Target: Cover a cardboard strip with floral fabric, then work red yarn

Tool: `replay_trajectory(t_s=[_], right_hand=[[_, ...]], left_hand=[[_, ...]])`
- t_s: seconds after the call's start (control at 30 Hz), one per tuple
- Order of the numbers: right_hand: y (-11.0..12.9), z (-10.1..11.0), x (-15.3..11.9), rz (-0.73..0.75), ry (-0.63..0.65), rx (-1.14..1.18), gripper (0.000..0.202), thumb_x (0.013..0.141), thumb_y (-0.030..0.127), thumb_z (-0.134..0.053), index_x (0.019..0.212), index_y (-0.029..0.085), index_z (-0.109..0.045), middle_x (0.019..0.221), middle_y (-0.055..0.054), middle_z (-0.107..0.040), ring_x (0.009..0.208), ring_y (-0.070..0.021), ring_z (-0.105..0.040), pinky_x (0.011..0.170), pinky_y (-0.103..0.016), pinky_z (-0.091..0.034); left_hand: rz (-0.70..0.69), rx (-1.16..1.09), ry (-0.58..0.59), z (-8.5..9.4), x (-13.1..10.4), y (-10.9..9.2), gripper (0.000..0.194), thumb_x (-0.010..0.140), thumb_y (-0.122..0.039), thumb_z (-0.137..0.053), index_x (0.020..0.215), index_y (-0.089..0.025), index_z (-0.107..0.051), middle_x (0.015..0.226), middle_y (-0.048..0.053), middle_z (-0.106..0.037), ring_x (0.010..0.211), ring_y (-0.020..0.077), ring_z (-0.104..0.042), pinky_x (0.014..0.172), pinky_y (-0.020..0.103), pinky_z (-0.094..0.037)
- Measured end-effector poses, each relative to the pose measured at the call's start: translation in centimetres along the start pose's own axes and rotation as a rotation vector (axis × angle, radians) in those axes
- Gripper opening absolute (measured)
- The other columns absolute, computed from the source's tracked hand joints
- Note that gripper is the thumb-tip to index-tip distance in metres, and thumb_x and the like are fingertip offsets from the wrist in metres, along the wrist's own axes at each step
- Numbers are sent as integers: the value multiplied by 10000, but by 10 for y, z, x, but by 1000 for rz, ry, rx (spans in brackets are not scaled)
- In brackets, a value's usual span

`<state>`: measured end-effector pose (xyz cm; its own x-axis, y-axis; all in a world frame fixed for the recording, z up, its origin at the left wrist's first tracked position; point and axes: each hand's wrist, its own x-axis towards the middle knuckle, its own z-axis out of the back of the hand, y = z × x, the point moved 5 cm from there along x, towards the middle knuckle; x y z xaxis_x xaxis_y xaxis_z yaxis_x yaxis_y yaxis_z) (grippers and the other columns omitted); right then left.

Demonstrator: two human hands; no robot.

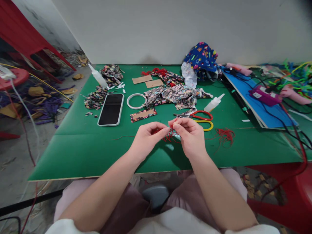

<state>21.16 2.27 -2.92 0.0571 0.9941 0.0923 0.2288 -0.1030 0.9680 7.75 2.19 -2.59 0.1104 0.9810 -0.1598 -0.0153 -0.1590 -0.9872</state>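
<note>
Head view: your left hand [148, 138] and right hand [193, 136] both have thumb and finger pinched on thin, tangled red thread [170, 139], held just above the green tabletop [85, 149]. Progress looks partial: strands hang in loose loops, no finished shape showing; exact state at your fingertips is hidden. A second loose bundle of red thread [225, 136] lies to the right, apparently unsorted.

Scissors with red and yellow handles [201, 121] lie just beyond your right hand, not in use. One brown cardboard strip [143, 113] sits on a dark floral fabric rectangle [133, 117], edges unfolded. Two brown cardboard rectangles [142, 79] farther back have no fabric around them. White plastic squeeze bottle [214, 103] lies near the scissors, untouched.
</note>
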Motion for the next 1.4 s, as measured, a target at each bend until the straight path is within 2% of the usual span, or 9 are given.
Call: replay_trajectory(t_s=[0.23, 0.43, 0.57, 0.67, 0.8, 0.93, 1.0, 1.13, 1.4], right_hand=[[4, 7, 2, 59, -75, 0, 82, 719, 264, -676, 737, 221, -608, 780, 3, -687, 771, -139, -645, 763, -303, -508], [22, 27, 7, 158, -199, -33, 68, 733, 253, -654, 755, 232, -593, 779, 3, -655, 780, -148, -640, 772, -329, -508], [39, 42, 8, 240, -256, -51, 43, 756, 234, -617, 758, 251, -577, 775, 12, -634, 763, -146, -639, 819, -363, -502], [44, 46, 8, 243, -234, -67, 37, 771, 233, -601, 756, 260, -581, 769, 18, -634, 762, -144, -642, 830, -369, -499], [31, 36, 9, 98, -92, -112, 64, 712, 248, -677, 718, 238, -614, 742, 13, -661, 730, -144, -641, 754, -328, -509], [4, 11, 4, -130, 80, -184, 105, 677, 287, -709, 691, 210, -640, 681, 8, -665, 657, -129, -613, 654, -278, -495], [-5, -1, 0, -178, 125, -172, 124, 669, 301, -712, 696, 205, -638, 684, 7, -667, 639, -126, -602, 625, -266, -491], [-9, -13, -8, -129, 98, -121, 122, 687, 309, -698, 728, 210, -640, 755, 4, -682, 664, -120, -607, 616, -247, -500], [-3, -11, -9, -9, -21, -64, 51, 694, 231, -692, 713, 211, -648, 780, 8, -695, 751, -123, -642, 680, -245, -525]], left_hand=[[30, -19, 25, -1, 1, 3, 189, 688, -357, -692, 704, -169, -680, 582, -22, -591, 473, 55, -399, 449, 192, -289], [83, -63, 6, 4, 6, 9, 195, 684, -347, -698, 726, -157, -689, 589, -4, -617, 415, 33, -338, 388, 189, -206], [134, -156, 3, 7, 10, 17, 229, 697, -369, -682, 795, -162, -696, 659, 12, -642, 390, 14, -288, 360, 180, -176], [137, -274, -6, 8, 13, 20, 234, 694, -343, -691, 834, -155, -689, 676, 15, -635, 396, 5, -277, 349, 163, -174], [105, -456, -22, 7, 12, 14, 233, 705, -294, -695, 896, -165, -661, 640, -7, -616, 386, -7, -253, 341, 130, -160], [79, -563, -33, 5, 9, 6, 232, 724, -290, -684, 923, -182, -636, 617, -31, -601, 376, -11, -248, 332, 103, -173], [82, -586, -42, 5, 7, 4, 231, 718, -293, -687, 914, -187, -625, 607, -41, -590, 378, -8, -267, 329, 96, -190], [97, -595, -4, 3, 5, 3, 198, 718, -281, -686, 869, -190, -594, 562, -58, -553, 379, 0, -305, 327, 93, -207], [57, -532, 52, -3, 1, 2, 224, 737, -270, -666, 907, -205, -536, 517, -76, -516, 385, 18, -348, 336, 98, -228]])
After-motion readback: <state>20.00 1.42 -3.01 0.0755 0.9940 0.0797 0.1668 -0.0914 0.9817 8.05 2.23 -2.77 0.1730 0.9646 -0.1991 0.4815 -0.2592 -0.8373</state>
